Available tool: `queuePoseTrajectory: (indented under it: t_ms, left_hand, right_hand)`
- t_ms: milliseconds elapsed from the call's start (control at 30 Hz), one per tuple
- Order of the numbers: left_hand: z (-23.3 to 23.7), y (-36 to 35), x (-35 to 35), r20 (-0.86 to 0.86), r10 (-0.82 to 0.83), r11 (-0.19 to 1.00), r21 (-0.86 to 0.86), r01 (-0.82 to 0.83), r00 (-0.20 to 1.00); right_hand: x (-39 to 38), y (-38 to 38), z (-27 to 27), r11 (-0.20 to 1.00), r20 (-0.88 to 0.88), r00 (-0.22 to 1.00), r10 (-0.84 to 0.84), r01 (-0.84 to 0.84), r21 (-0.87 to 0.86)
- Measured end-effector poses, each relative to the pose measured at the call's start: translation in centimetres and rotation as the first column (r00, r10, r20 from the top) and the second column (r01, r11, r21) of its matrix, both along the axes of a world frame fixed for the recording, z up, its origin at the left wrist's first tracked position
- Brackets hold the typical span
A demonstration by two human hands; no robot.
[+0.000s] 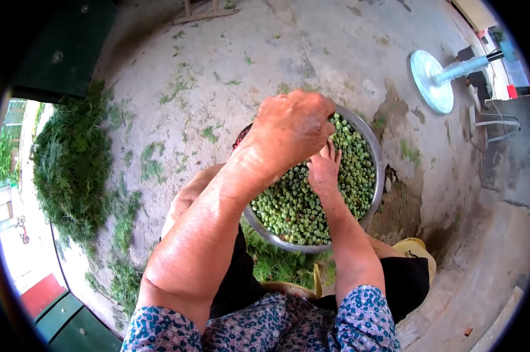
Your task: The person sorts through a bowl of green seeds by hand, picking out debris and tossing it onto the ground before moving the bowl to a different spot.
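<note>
A round metal basin (378, 193) stands in front of my lap, filled with small green pods or berries (294, 205). My left hand (297, 126) is raised over the basin's far left part, its fingers curled downward and pressed together; what they hold, if anything, is hidden. Lower down, my right hand (326, 167) rests on the green heap near the middle of the basin. Its fingers point away from me and are slightly spread, with nothing visible in them.
Feathery green stalks (71, 170) are piled at the left, with scraps scattered over the concrete floor (218, 64). More greenery (276, 258) lies below the basin. A wrapped round-based stand (432, 82) is at the upper right. Dark green doors (59, 47) are at the upper left.
</note>
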State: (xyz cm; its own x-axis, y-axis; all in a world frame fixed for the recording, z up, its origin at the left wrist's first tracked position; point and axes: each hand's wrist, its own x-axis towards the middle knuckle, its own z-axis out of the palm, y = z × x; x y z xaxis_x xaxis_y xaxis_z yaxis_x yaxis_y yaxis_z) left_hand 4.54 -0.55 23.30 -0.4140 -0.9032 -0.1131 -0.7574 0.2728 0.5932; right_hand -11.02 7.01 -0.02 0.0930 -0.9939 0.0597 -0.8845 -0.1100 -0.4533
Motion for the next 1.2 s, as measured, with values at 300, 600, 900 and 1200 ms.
queuePoseTrajectory:
  t_ms: [300,600,900,1200]
  left_hand:
    - [-1.8,1.0,-1.6,0.053,-0.073,0.997,-0.029,0.074,0.996]
    - [-1.9,2.7,-4.7,-0.507,-0.085,0.925,0.279,0.257,0.858]
    - [-1.2,3.1,-5.0,-0.561,0.264,0.796,0.586,0.151,0.784]
    - [-1.8,2.9,-5.4,-0.668,0.280,0.834,0.525,0.169,0.690]
  right_hand:
    - [-3.9,0.1,11.8,0.917,0.501,0.806,-0.316,0.122,0.381]
    - [-5.5,1.8,21.4,0.921,0.646,0.675,-0.358,0.142,0.362]
    - [-6.8,2.6,22.1,0.965,0.755,0.609,-0.243,0.075,0.251]
    - [-5.6,2.2,23.0,0.925,0.814,0.441,-0.378,0.149,0.349]
